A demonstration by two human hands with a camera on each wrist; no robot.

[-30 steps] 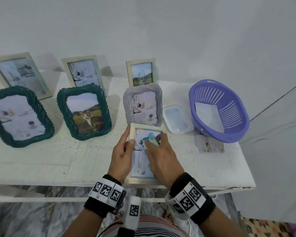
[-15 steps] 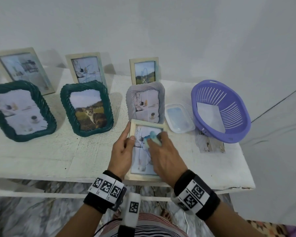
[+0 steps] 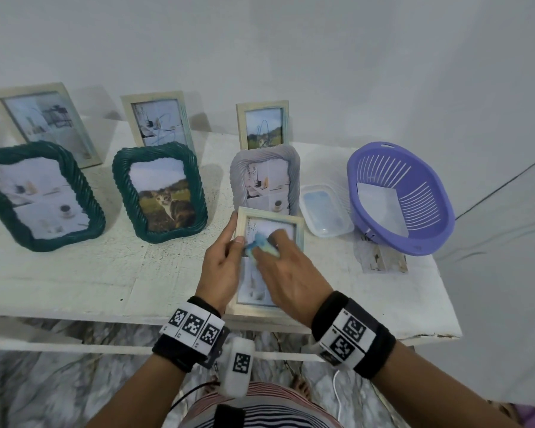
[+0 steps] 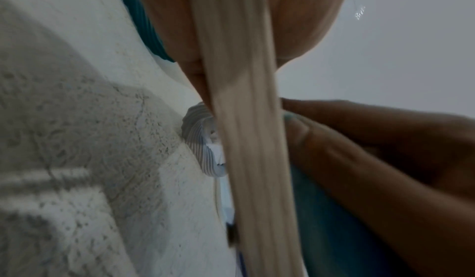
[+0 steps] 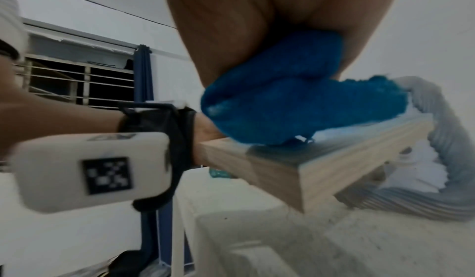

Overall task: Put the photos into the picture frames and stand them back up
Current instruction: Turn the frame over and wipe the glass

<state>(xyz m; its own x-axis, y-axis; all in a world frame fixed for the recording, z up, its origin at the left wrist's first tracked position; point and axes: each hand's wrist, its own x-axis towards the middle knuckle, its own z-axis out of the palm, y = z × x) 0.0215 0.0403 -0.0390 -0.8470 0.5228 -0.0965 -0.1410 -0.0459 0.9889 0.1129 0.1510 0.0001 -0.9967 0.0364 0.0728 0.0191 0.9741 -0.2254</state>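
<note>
Head view. A pale wooden rectangular picture frame [image 3: 269, 220] with a photo under its glass is held at the near edge of the white painted table [image 3: 105, 273], tilted up off the surface. The left hand [image 3: 221, 267] grips its left rail, thumb on the front face and fingers curled round the side. The right hand [image 3: 286, 273] holds a small blue fluffy cloth [image 3: 260, 244] bunched in curled fingers and presses it on the glass. Just behind stands a grey ribbed picture frame [image 3: 265, 180], upright. To its left stand two dark green twisted-rim picture frames [image 3: 159, 193] [image 3: 40, 196], and behind, along the wall, three pale wooden frames [image 3: 262, 125] [image 3: 158, 118] [image 3: 47, 122], all holding photos. To the right lie a clear plastic lidded box [image 3: 325, 210] and a purple slotted plastic basket [image 3: 399, 196] with a white sheet inside.

Left wrist view. The wooden frame's rail [image 4: 246, 139] runs edge-on down the picture, pinched by the left hand's fingers [image 4: 298, 27]. The right hand [image 4: 372, 149] is on its far side, with the cloth. The grey frame [image 4: 197, 139] shows beyond.

Right wrist view. The blue cloth [image 5: 295, 102] is clamped under the right hand's fingers [image 5: 231, 17], resting on the wooden frame [image 5: 295, 169], which is clear of the table. The left wrist band [image 5: 159, 131] is behind.
</note>
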